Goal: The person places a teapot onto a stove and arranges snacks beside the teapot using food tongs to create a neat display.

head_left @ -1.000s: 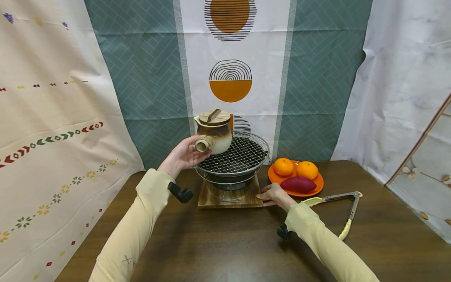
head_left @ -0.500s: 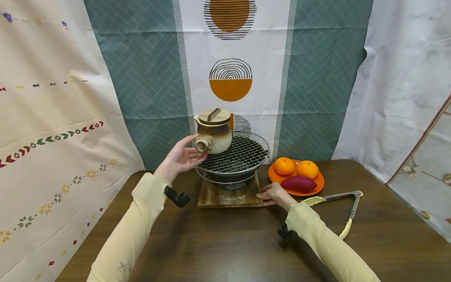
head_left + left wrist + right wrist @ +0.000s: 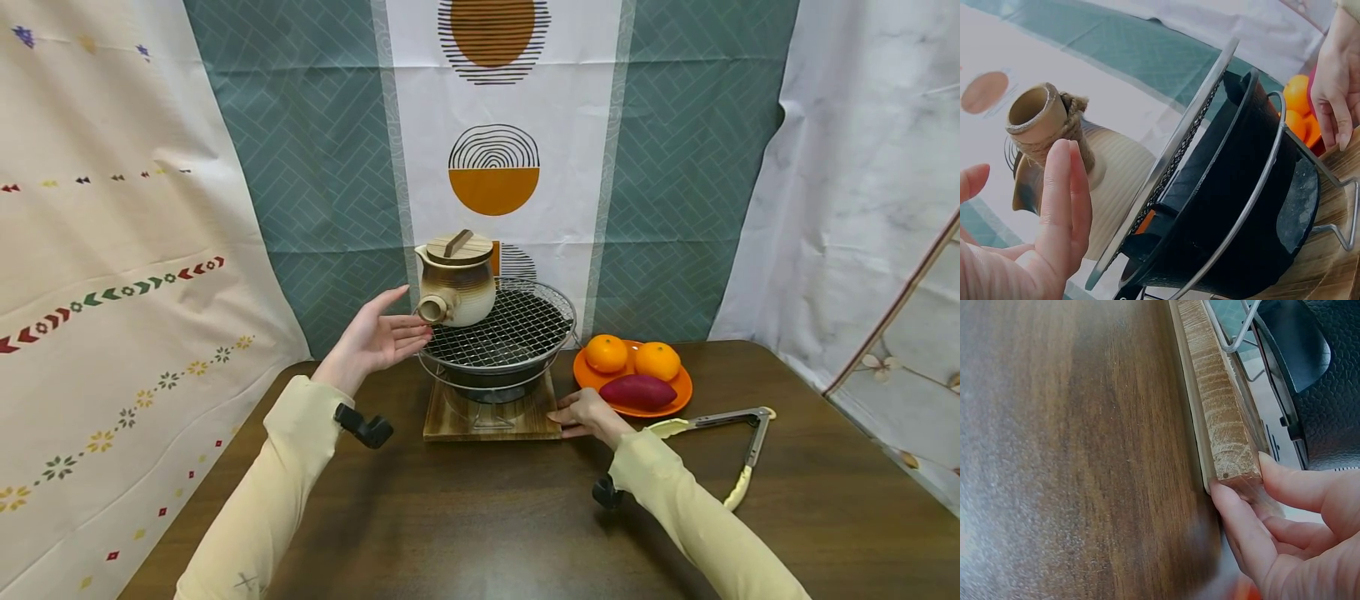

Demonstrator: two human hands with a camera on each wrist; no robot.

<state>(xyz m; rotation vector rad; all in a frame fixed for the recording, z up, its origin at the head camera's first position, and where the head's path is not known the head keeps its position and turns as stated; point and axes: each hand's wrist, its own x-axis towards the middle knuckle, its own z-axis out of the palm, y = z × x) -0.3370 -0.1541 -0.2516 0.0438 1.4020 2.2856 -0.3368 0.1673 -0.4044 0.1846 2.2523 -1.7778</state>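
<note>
A cream and brown ceramic teapot (image 3: 468,292) with a wooden lid stands on the left part of the wire mesh grill (image 3: 525,321). Its hollow side handle, wrapped in twine, points toward me. My left hand (image 3: 378,337) is just left of that handle, fingers extended and thumb apart, nothing in its grasp; in the left wrist view the fingertips overlap the handle (image 3: 1038,115). Under the black grill bowl (image 3: 1210,212) lies a square wooden board (image 3: 491,425). My right hand (image 3: 588,417) pinches the board's near right corner, thumb on top and fingers at the lower edge, as the right wrist view shows.
Behind my right hand an orange plate (image 3: 678,396) bears two oranges (image 3: 656,362) and a purple sweet potato (image 3: 637,392). Metal tongs (image 3: 750,442) with pale yellow ends lie spread on the brown table (image 3: 480,525) to the right. Patterned cloths hang behind and at both sides.
My left hand has let go of the teapot handle, its fingers straightening as it draws back to the left. The teapot stays in place, and my right hand keeps its hold on the board.
</note>
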